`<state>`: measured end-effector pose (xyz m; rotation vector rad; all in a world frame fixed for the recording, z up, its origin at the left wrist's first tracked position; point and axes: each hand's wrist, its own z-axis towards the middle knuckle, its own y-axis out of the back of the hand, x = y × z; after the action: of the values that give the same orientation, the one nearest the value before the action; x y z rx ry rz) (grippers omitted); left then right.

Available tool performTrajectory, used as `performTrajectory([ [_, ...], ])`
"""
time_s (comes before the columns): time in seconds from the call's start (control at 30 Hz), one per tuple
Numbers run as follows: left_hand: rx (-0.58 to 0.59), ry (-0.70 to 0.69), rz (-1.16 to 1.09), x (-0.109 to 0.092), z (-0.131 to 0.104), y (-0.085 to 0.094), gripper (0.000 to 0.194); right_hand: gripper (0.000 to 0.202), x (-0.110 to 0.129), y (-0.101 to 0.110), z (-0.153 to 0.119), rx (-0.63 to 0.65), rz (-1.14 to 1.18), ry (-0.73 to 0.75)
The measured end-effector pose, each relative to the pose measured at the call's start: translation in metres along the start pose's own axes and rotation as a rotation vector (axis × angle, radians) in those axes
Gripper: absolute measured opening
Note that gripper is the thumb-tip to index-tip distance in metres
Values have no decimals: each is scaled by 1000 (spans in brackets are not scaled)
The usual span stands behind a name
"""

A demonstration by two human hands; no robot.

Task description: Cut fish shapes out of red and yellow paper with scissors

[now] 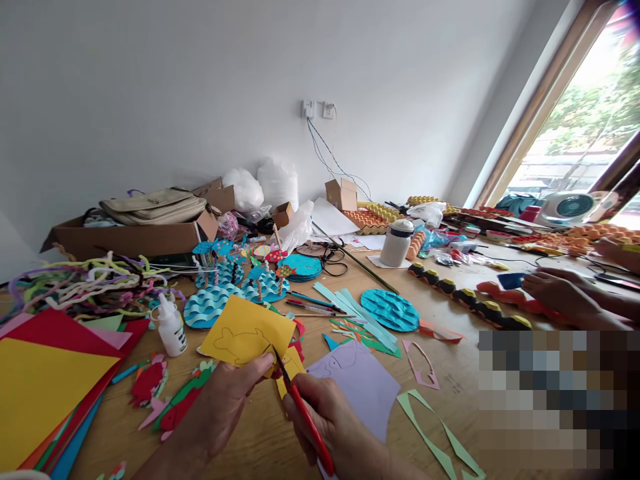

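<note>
My left hand (220,400) grips a sheet of yellow paper (240,327) by its lower edge, thumb on top. A fish outline is drawn on the sheet in dark line. Red-handled scissors (307,420) are in my right hand (330,420), their blades at the paper's right part beside my left thumb. A partly cut strip of yellow paper hangs below the blades. Under my hands lies a purple sheet (365,387) with a drawn outline. Cut paper fish in red (150,381) and green (193,393) lie near my left forearm.
A white glue bottle (171,327) stands at left, behind stacked coloured paper (50,380). Blue wavy discs (215,307) with paper fish, a blue disc (390,310), a white canister (397,244) and painted egg-carton strips (465,297) lie beyond. Another person's hands (565,290) work at right.
</note>
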<state>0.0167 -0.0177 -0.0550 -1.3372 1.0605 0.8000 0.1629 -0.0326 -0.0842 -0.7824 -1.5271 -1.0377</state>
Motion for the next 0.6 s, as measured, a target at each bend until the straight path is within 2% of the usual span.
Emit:
performTrajectory([
  [0.3,90,21,65,-1,2,8,27,29,-2,1,1,-9,-95,30],
  [0.6,-68,-8,-2,-1,3,5,34,25,-9,0,3,2,-78,26],
])
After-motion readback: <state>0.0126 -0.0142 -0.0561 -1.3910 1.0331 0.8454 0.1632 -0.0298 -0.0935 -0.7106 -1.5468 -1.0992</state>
